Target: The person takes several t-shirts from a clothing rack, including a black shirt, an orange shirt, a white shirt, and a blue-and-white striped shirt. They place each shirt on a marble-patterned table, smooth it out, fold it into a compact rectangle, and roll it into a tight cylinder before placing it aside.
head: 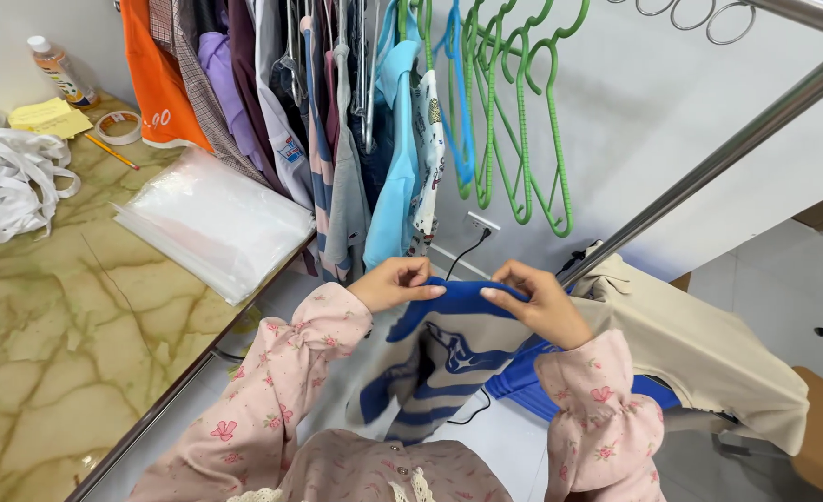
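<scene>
The blue-and-white striped garment (439, 358) hangs at the lower centre of the frame, held up by its blue collar edge between both hands, with its body drooping down toward the person's lap. The left hand (395, 283) pinches the collar with fingers closed on the fabric, and the right hand (541, 302) grips the same edge just beside it, fingers curled over the blue trim. Both arms wear pink floral sleeves (276, 390). No hanger is in the garment or in either hand as far as the view shows, so it appears not yet hung; the empty green hangers (523, 121) dangle from the rail at the upper centre, well apart from the hands. To their left, a row of hung clothes (337, 112) fills the rack, which suggests earlier pieces are already up. A beige garment (699, 344) lies draped at the right, near the right hand, seemingly waiting. At the left of the frame the marble-patterned table (67, 325) carries a stack of clear plastic bags (216, 223), a heap of white straps (7, 181), yellow notes and a bottle.
</scene>
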